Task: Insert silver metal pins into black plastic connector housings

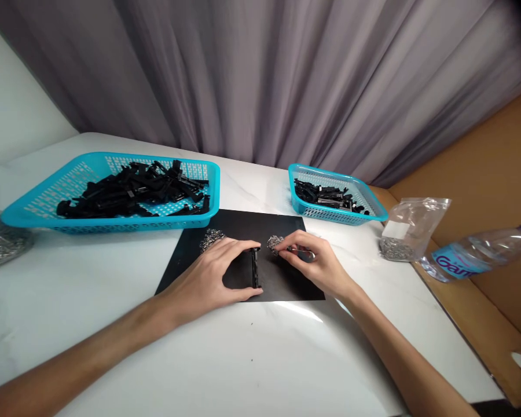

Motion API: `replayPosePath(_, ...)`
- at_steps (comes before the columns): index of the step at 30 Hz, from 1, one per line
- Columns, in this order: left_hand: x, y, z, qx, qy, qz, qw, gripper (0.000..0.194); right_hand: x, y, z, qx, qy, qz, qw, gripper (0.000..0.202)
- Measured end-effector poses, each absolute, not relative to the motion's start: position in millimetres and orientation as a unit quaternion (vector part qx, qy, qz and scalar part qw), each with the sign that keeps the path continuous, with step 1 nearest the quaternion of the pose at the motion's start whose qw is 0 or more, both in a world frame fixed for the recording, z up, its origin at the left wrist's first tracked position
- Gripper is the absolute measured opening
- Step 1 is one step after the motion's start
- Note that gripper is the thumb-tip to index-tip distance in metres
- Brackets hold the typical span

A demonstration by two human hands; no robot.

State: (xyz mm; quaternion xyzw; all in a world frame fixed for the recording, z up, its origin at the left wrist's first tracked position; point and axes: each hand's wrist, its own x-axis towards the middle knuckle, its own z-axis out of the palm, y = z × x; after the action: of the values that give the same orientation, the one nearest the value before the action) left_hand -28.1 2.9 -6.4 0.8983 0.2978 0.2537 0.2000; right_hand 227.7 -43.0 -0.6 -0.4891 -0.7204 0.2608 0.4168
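Note:
My left hand (217,272) grips a long, narrow black plastic part (255,267) by its two ends, between thumb and fingertips, over a black mat (286,284). My right hand (310,258) is closed, its fingertips pinched at a small pile of tiny silvery metal pieces (274,243). Something slim with a dark part and a shiny part shows between its fingers, too small to name. A second pile of tiny metal pieces (211,238) lies on the mat behind my left hand, partly covered by it.
A large blue basket (113,225) of black plastic parts stands at the left, a smaller blue basket (330,215) at the back right. Clear bags of metal pieces (397,246) lie on both sides. A water bottle (473,255) lies at the right, beside a brown panel.

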Motion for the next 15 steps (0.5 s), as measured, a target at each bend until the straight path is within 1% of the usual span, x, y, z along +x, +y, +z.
replayPosePath(4, -26, 0, -7, 0.898, 0.288, 0.265, 0.202, 0.064, 215, -43, -4, -0.488, -0.655, 0.330, 0.474, 0.017)
replayPosePath(7, -25, -3, -4, 0.895, 0.277, 0.288, 0.199, 0.062, 209, -47, -5, -0.489, -0.636, 0.325, 0.501, 0.016)
replayPosePath(11, -23, -8, -3, 0.887, 0.274, 0.315, 0.196, 0.061, 199, -56, -2, -0.490, -0.657, 0.222, 0.528, 0.010)
replayPosePath(13, -22, -10, -4, 0.884, 0.273, 0.327, 0.193, 0.062, 194, -60, -1, -0.480, -0.676, 0.142, 0.540, 0.014)
replayPosePath(15, -21, -11, -4, 0.882, 0.269, 0.340, 0.185, 0.063, 188, -63, -1, -0.464, -0.695, 0.063, 0.546, 0.022)
